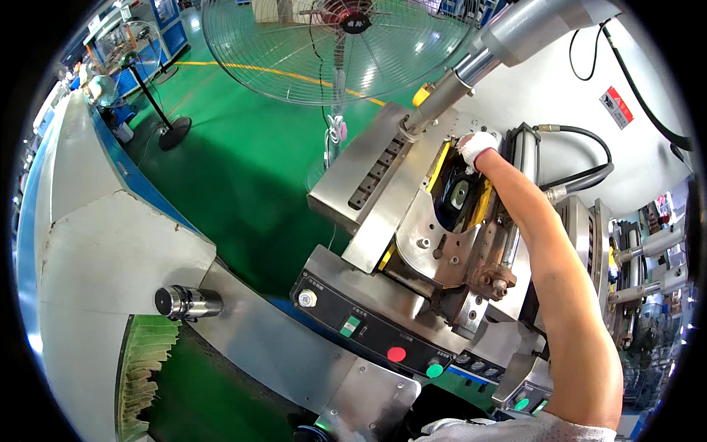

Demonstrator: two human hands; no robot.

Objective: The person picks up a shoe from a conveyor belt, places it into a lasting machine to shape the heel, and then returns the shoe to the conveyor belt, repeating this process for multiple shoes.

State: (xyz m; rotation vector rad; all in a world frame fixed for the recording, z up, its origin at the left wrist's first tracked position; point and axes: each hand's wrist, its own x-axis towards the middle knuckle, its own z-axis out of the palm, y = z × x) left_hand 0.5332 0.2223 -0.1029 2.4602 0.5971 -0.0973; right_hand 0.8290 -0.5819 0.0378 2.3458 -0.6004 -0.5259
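My right hand (477, 150), in a white glove with a dark pink cuff, reaches over the far end of an opening in a steel machine (412, 228). Its fingers curl down at the rim; anything in them is hidden. Just nearer than the hand, a glossy dark piece (444, 200) sits in the opening, with a pale grey-green oval part (459, 194) on it. Yellow strips (440, 163) flank the opening on both sides. A curved metal plate (434, 243) with bolts and slots lies at its near end. My left hand does not show.
A thick metal cylinder (445, 99) slants over the machine; black hoses (589, 177) run at right. A control panel (375, 328) with a red button (396, 355) and green buttons faces me. A caged fan (339, 44) stands beyond; a white machine housing (110, 243) rises at left.
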